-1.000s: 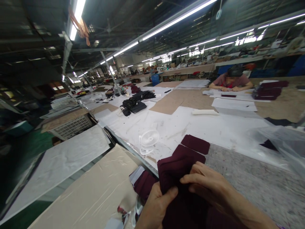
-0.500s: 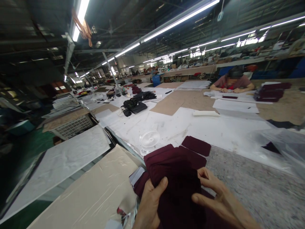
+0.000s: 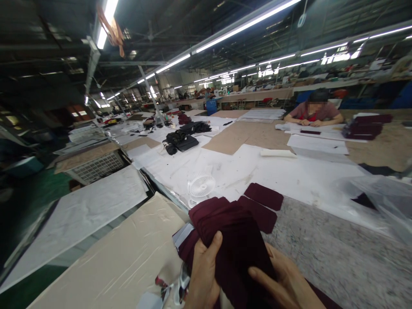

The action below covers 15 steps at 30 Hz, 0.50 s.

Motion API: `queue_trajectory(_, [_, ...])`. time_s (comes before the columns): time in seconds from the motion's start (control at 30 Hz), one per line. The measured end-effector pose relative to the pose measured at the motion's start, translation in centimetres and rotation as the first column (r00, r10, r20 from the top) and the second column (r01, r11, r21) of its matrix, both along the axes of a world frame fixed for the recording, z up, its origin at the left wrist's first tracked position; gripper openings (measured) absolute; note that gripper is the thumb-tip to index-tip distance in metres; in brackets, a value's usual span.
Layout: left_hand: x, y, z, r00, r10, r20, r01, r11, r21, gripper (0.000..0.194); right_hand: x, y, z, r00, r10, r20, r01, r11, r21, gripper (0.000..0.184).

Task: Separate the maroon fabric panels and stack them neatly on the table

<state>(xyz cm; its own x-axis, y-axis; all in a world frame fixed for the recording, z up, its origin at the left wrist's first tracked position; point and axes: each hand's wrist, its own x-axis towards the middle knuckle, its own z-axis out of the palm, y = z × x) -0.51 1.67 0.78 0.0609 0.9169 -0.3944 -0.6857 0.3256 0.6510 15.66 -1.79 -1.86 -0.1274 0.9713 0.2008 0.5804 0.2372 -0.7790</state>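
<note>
A thick stack of dark maroon fabric pieces (image 3: 234, 244) is held up in front of me, its far edges fanned slightly. My left hand (image 3: 206, 266) grips its left side, thumb on top and the other fingers hidden beneath. My right hand (image 3: 283, 274) is closed on the right edge, with its thumb lying across the top piece. Just beyond the stack, flat maroon fabric panels (image 3: 264, 197) lie on the table. More maroon cloth with a pale strip (image 3: 183, 236) rests left of the stack, partly covered by it.
A small white fan (image 3: 201, 185) stands on the white-covered table beyond the stack. Black fabric items (image 3: 182, 139) lie farther off. Clear plastic sheeting (image 3: 383, 201) spreads at right. Across the table a co-worker (image 3: 317, 107) leans over papers beside a maroon pile (image 3: 367, 126).
Both hands have moved slightly left with the stack, and its far end looks more fanned. The right thumb has slid left over the top piece. More of the flat panels beyond now shows.
</note>
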Motion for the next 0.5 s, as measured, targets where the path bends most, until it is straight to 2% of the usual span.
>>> queue_trajectory(0.1, [0.0, -0.3, 0.2, 1.000, -0.021, 0.008, 0.021, 1.000, 0.022, 0.038, 0.2, 0.0, 0.4, 0.999, -0.030, 0.013, 0.031, 0.994, -0.105, 0.030])
queue_trajectory(0.2, [0.2, -0.6, -0.2, 0.998, -0.062, -0.002, 0.062, 0.997, 0.049, 0.033, 0.3, 0.2, 1.0, 0.994, -0.099, -0.049, 0.097, 0.994, -0.056, 0.023])
queue_trajectory(0.33, [0.8, -0.8, -1.2, 0.994, -0.112, 0.017, 0.110, 0.992, 0.058, 0.014, -0.2, 0.5, 1.2, 0.972, -0.077, -0.221, 0.078, 0.997, -0.003, 0.008])
queue_trajectory(0.4, [0.9, -0.8, -1.4, 0.986, -0.150, 0.070, 0.145, 0.987, 0.064, 0.016, -0.3, 0.6, 1.0, 0.974, -0.094, -0.206, 0.098, 0.995, 0.009, 0.012])
queue_trajectory(0.5, [0.7, -0.8, -1.5, 0.980, -0.162, 0.117, 0.160, 0.987, 0.021, 0.026, -0.1, 0.4, 0.7, 0.980, -0.103, -0.171, 0.096, 0.994, -0.049, 0.026])
